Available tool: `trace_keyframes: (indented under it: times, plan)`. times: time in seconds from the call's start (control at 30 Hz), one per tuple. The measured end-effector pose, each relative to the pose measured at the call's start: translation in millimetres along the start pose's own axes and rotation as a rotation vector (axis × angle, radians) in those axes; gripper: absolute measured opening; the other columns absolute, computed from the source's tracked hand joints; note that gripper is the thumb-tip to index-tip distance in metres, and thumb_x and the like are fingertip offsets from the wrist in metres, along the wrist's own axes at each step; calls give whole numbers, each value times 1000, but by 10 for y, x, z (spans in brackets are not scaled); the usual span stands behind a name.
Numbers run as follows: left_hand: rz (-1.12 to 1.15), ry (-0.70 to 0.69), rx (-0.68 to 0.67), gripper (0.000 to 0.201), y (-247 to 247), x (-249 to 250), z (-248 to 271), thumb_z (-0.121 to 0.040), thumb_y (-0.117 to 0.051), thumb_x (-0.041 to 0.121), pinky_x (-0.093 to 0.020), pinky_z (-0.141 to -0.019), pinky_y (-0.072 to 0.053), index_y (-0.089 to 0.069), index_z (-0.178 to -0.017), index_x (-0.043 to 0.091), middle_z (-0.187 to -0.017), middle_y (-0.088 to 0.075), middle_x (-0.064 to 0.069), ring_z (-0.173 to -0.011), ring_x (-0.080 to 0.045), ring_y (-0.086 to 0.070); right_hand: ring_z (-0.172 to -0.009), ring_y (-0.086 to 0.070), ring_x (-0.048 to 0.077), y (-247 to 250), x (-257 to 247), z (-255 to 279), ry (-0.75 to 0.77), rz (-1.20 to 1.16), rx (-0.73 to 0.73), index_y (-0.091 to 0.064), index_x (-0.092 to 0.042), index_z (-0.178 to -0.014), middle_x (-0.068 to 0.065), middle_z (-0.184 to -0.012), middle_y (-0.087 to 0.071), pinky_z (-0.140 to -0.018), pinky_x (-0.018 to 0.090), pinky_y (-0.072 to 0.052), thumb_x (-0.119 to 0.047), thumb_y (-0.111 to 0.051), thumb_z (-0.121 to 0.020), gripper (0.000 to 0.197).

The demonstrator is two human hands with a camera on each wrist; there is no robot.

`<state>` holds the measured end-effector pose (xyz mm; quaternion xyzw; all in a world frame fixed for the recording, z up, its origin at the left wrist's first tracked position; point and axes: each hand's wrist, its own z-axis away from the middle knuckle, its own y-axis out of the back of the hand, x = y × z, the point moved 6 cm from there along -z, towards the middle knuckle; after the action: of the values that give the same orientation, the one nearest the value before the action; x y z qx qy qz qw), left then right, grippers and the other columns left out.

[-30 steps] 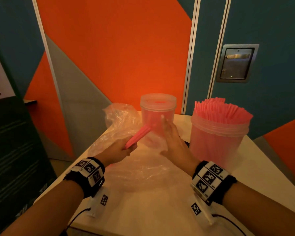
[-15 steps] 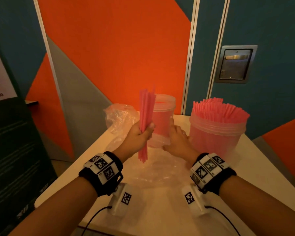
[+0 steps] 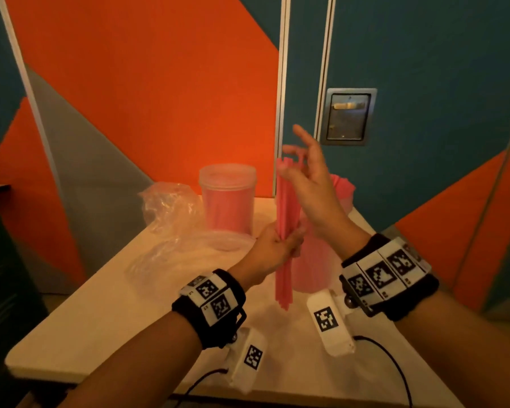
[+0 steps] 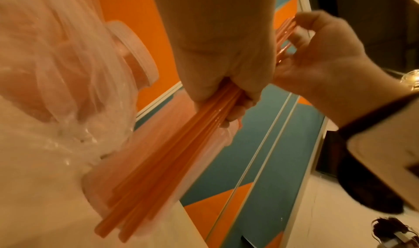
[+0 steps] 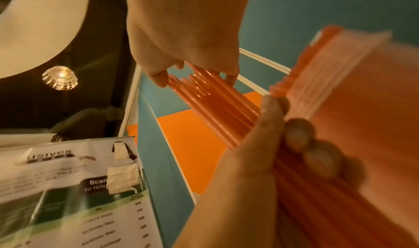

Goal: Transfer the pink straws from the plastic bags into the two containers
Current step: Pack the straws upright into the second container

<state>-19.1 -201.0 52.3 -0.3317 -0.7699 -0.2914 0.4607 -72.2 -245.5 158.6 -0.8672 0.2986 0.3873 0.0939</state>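
Observation:
My left hand (image 3: pixel 277 248) grips a bundle of pink straws (image 3: pixel 284 201) around its middle and holds it upright above the table, in front of the right container (image 3: pixel 309 275), which is packed with straws. My right hand (image 3: pixel 312 184) is raised at the bundle's top, thumb and curled fingers around the straw tips, index finger pointing up. The right wrist view shows the thumb and a finger flanking the straw (image 5: pixel 217 104) tips. The left container (image 3: pixel 227 201), lidded and pink inside, stands further left at the back. A crumpled clear plastic bag (image 3: pixel 171 207) lies beside it.
More clear plastic (image 3: pixel 189 254) lies flat on the pale table (image 3: pixel 115 319) between me and the left container. Orange and teal wall panels close the back, with a metal plate (image 3: pixel 348 116). A printed sign (image 5: pixel 68 189) hangs at the left. Wrist cables (image 3: pixel 395 363) trail over the near edge.
My left hand has carried the straw bundle right, in front of the full container. My right hand has left the lidded container and risen to the straw tips.

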Motion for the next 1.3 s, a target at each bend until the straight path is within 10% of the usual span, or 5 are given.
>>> trace_keyframes:
  times: [0.2,0.47,0.83,0.93,1.3]
  plan:
    - [-17,114,-15,18,-432,-342,7,-94,-53,24,-25,-63,-44,-53,-79,14,-62,-49,1,-57,-9,-48,-78,-53,12,260,52,56,120,654,-47,-68,-3,-93,6,-86,-61,-72,26,-38,-18,-45,-96,28]
    - [93,133,109,8,-538,-455,24,-87,-61,5,-16,-62,-50,-54,-91,6,-76,-55,-3,-66,-11,-54,-51,-37,5,465,207,190,0,953,-171,-37,-22,-57,-5,-56,-43,-47,19,-24,-17,-40,-96,40]
    - [23,128,207,11,-507,-531,22,-85,-63,6,-20,-50,-47,-54,-82,12,-69,-56,-4,-56,-15,-51,-88,-60,16,430,599,367,-389,43,117,-51,-20,-91,-1,-95,-60,-81,37,-55,-32,-79,-66,40]
    - [21,137,217,16,-508,-527,30,-83,-63,-1,-22,-51,-49,-55,-81,13,-68,-59,-5,-57,-17,-55,-64,-62,19,355,700,426,-470,-96,160,-56,-14,-80,6,-70,-61,-68,35,-56,-21,-73,-77,18]
    - [16,-284,176,43,8,767,-641,-83,-57,45,-22,-90,-43,-43,-119,25,-119,-55,1,-108,-5,-53,-34,-28,7,835,-679,-780,-13,-420,380,-44,-18,-61,-8,-42,-36,-40,19,-28,-24,-58,-92,35]
